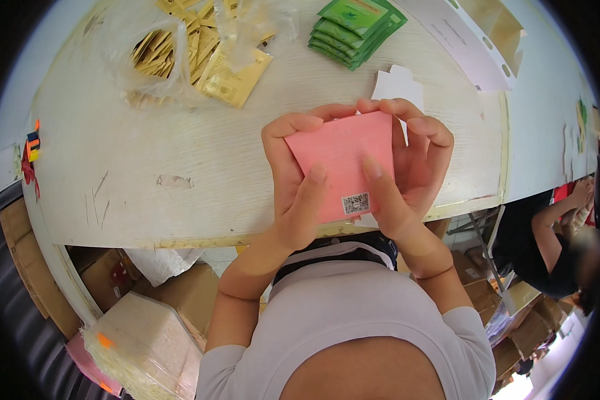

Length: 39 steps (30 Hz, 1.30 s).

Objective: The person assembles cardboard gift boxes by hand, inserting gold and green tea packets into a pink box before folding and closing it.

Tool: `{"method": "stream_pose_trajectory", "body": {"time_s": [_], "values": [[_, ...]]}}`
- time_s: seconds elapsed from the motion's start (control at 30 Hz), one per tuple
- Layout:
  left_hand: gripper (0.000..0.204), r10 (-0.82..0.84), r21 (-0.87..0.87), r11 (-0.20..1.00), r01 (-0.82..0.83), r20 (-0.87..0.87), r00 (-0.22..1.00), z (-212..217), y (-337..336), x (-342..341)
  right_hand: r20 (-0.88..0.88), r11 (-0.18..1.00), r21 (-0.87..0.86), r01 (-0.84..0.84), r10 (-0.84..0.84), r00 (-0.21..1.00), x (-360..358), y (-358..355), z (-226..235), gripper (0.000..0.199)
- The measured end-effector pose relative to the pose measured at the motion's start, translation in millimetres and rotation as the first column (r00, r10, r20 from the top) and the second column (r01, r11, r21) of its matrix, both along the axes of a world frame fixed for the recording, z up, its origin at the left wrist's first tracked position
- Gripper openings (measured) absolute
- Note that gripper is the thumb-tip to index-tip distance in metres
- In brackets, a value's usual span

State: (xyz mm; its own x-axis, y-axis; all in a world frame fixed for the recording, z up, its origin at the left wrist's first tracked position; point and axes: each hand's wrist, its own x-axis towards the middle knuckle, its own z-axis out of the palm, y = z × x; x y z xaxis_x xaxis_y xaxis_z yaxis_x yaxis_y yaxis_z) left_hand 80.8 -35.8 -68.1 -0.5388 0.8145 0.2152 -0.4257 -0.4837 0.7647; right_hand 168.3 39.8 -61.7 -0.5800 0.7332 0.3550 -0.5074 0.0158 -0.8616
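Both my hands hold a flat pink packet [340, 157] above the near edge of a pale wooden table [180, 153]. My left hand [293, 183] grips its left side, thumb pressed on the front. My right hand [410, 177] wraps the right side, thumb lying on the pink face beside a small square printed code. A white paper slip [397, 87] shows just behind my right fingers, lying on the table.
Gold sachets [230, 77] spill from a clear plastic bag [147, 60] at the far left. A stack of green sachets [357, 30] lies far centre, white sheets [463, 43] to the right. Cardboard boxes [147, 333] sit under the table. Another person [553, 240] sits at the right.
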Motion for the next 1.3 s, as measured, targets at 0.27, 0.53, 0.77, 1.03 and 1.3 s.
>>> {"method": "stream_pose_trajectory", "body": {"time_s": [0.27,0.53,0.77,1.03,1.3], "values": [[0.031,-0.023,-0.052,0.999,0.008,-0.281,0.959,-5.7,-3.9,-2.1,0.018,0.997,0.081,0.014,-0.016,1.000,6.5,2.7,-0.3,0.034],[0.041,-0.079,-0.039,0.996,0.075,-0.121,0.989,-16.0,-8.3,-4.7,-0.099,0.970,-0.218,-0.105,0.085,0.991,9.3,4.3,-1.9,0.038],[0.051,-0.012,-0.136,0.990,0.036,0.168,0.986,-8.7,-14.9,-0.7,0.083,0.977,0.213,-0.025,0.007,0.997,4.4,-2.4,-9.9,0.055],[0.039,0.009,-0.085,0.996,-0.024,-0.166,0.986,-20.2,-13.0,5.2,-0.008,0.977,0.108,0.182,-0.182,0.983,2.5,-4.7,-25.5,0.027],[0.046,-0.030,-0.032,0.999,0.023,-0.254,0.967,-24.5,-5.7,5.6,0.028,0.955,-0.240,0.174,-0.172,0.985,2.9,-3.3,-26.9,0.014]]}}
